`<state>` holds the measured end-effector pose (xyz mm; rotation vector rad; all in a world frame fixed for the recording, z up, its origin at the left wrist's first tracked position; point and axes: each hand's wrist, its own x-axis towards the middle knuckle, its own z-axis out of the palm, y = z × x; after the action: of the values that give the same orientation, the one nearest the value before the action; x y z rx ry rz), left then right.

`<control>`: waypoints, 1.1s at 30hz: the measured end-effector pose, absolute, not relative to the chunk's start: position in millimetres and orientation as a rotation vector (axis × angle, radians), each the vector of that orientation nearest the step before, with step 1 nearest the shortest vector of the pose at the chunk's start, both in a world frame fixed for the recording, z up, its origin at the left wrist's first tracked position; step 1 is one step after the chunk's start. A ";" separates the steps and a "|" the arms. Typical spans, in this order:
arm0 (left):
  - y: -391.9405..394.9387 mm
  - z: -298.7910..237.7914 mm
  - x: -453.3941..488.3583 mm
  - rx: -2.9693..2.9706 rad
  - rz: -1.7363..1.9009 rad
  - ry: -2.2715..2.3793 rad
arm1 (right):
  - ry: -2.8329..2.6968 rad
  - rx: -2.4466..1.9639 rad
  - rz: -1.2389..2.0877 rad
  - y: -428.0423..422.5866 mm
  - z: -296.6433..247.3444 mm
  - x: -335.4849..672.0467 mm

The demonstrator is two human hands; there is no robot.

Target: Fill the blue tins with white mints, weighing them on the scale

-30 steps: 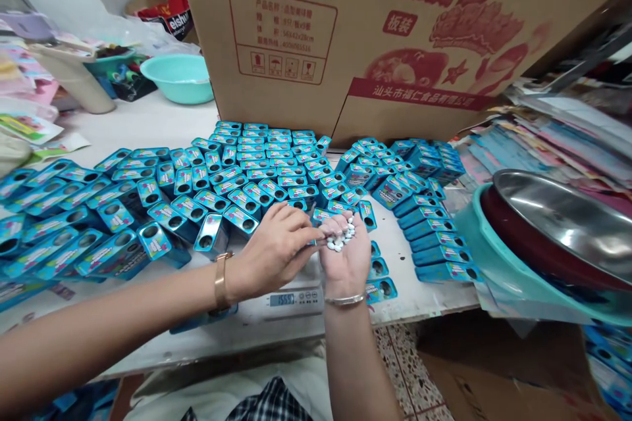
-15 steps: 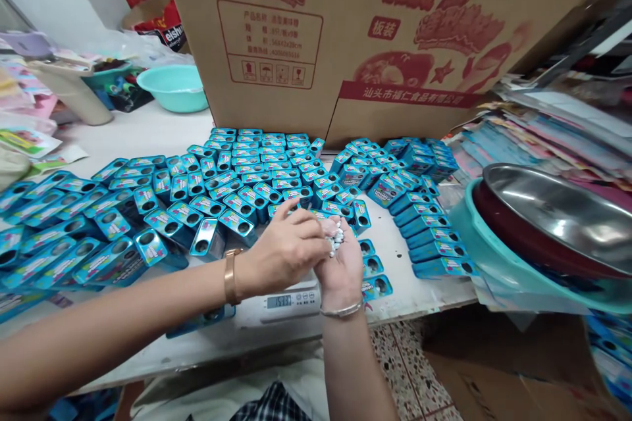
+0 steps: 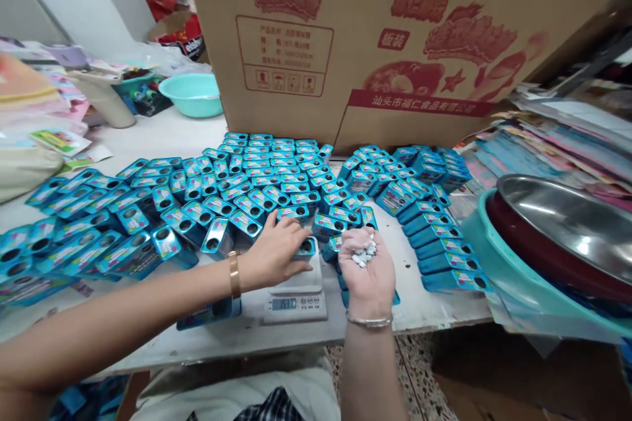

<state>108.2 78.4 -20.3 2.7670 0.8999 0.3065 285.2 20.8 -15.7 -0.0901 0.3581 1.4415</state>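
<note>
My left hand, with a gold-coloured bracelet, is over a small digital scale. Its fingers and thumb are spread beside a blue tin with a round hole, which stands on the scale's plate; whether they touch it I cannot tell. The display shows digits that look like 1537. To the right of the scale, my right hand is cupped palm up, fingers curled round a small heap of pale candies. A silver bangle is on that wrist. Several blue tins are partly hidden behind this hand.
Many blue tins stand in crowded rows across the white table. A large cardboard box rises behind them. To the right are a metal bowl and a turquoise basin; a smaller turquoise bowl stands at back left.
My hands have drawn apart. The left one left the candies in the right palm and spread beside the tin on the scale; the right moved to the right and slightly down.
</note>
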 end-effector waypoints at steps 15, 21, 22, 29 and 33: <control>-13.7 74.3 -150.3 2.520 0.373 1.793 | 0.237 -0.228 1.559 18.4 -23.6 274.2; -34.9 -24.9 -219.7 2.420 0.145 2.096 | 0.201 -0.255 1.605 23.8 -17.8 252.0; -34.8 -33.0 -224.0 2.413 0.142 2.164 | 0.191 -0.250 1.607 23.9 -16.6 250.3; -27.4 -32.5 -201.8 2.381 0.625 2.396 | 0.170 -0.270 1.578 20.2 -16.6 251.1; -29.9 -27.7 -138.1 2.469 0.717 1.802 | 0.209 -0.268 1.571 15.7 -19.4 251.5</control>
<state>-138.1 -29.9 -27.7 2.4688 1.8024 0.7167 251.5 15.7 -19.4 -0.2683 0.2091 1.5712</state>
